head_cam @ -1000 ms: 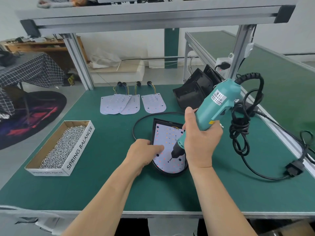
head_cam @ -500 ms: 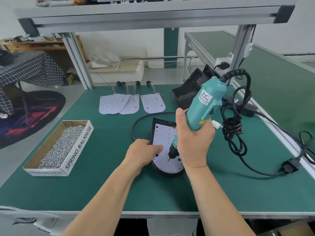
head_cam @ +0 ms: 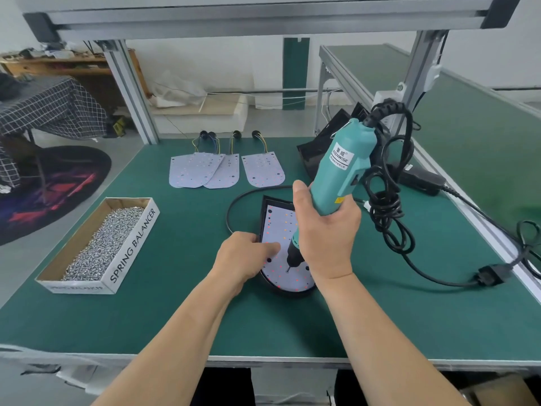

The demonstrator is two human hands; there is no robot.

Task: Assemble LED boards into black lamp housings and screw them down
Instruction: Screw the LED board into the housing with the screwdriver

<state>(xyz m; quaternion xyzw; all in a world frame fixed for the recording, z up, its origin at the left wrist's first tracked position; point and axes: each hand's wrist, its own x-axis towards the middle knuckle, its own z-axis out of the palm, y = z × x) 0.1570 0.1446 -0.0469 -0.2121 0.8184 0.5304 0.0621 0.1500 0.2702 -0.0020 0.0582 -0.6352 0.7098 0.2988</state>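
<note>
A black lamp housing [head_cam: 265, 213] lies on the green bench with a white LED board [head_cam: 278, 227] seated in it. My right hand [head_cam: 325, 235] grips a teal electric screwdriver [head_cam: 341, 168], held tilted, its bit tip down on the board near the rounded front end. My left hand [head_cam: 244, 256] rests on the housing's left edge, with its fingers pressing on the board. Three spare LED boards [head_cam: 225, 169] with wires lie farther back. More black housings [head_cam: 319, 150] lean behind the screwdriver.
A cardboard box of screws [head_cam: 99, 247] marked SPRING BALANCER sits at the left. The screwdriver's black cable [head_cam: 383, 212] hangs in coils to the right and runs to a plug [head_cam: 494, 273]. Aluminium frame posts [head_cam: 131, 92] stand at the bench's back corners.
The screwdriver has swung more upright and shifted slightly left, its bit settling on the board. My left hand has stayed pressing on the board.
</note>
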